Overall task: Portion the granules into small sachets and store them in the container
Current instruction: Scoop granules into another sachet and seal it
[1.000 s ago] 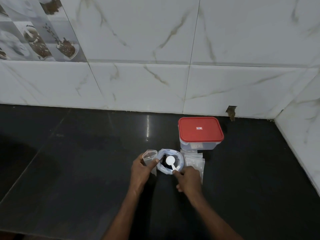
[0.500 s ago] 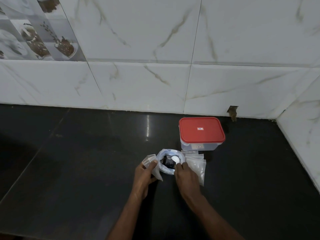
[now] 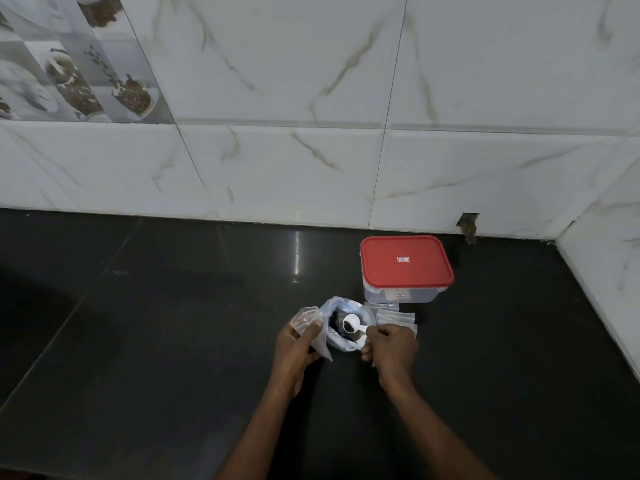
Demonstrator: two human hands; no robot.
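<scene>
Since half a second ago, the white scoop (image 3: 350, 323) has risen out of the granule bag and now carries dark granules in its bowl. Nearest the viewer, two bare forearms reach forward over a black countertop (image 3: 138, 341). The left hand (image 3: 294, 344) pinches a small clear sachet (image 3: 306, 318), its mouth open, just beside the bag. The right hand (image 3: 391, 348) grips the scoop's handle between closed fingers, holding it over the open plastic bag of granules (image 3: 346, 329). Beyond the right hand lies a stack of empty sachets (image 3: 394, 317). Farther back stands the container (image 3: 405, 271), its red lid closed, near the marble-tiled wall (image 3: 311, 150). The sachet mouth looks narrow, so a tilted scoop could spill granules onto the countertop.
</scene>
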